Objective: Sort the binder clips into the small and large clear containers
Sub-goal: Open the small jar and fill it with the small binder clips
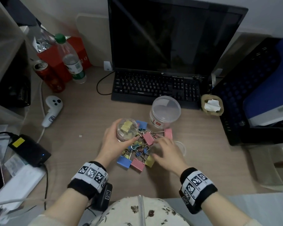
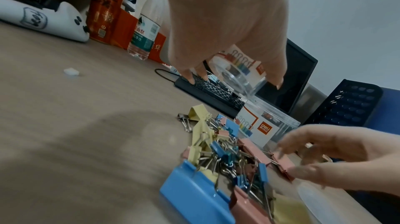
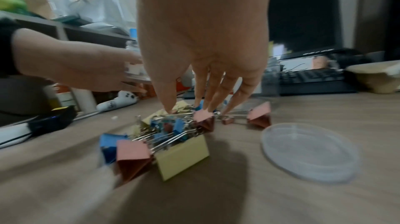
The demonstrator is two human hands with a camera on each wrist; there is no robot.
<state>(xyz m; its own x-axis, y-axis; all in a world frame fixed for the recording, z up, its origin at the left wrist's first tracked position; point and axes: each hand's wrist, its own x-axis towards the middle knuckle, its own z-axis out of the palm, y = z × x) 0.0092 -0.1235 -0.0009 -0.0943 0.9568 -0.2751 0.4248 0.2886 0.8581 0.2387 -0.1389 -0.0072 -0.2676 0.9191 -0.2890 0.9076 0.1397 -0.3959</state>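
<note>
Heads up on a few things that could bite you here. Your left hand (image 1: 114,141) has its fingers wrapped round the small jar (image 1: 127,129), holding it off the desk right over the far-left edge of the clip pile (image 1: 138,150). It's open on top and tipped a bit, with some yellow clips already showing inside, so if you lean it any further while you're busy looking at the pile, I'd bet those come straight back out.

Your right hand (image 1: 166,151) is over the near-right side of the pile, fingers spread and pointing down, tips right at the wire handles. It isn't holding anything I can see. The pile is the real trap: the handles look tangled together, so grabbing one small clip will likely drag a couple of neighbours up with it, maybe a big pink one, and you end up dropping the wrong size in the jar.

The big tub (image 1: 165,114) stands on the desk just behind the pile, by the keyboard (image 1: 155,88), and still looks empty to me. A clear lid (image 3: 309,153) lies flat just right of the pile, close to your right wrist, easy to knock or sweep off while you're reaching. It's also see-through, so a small clip sliding under it could get missed.
</note>
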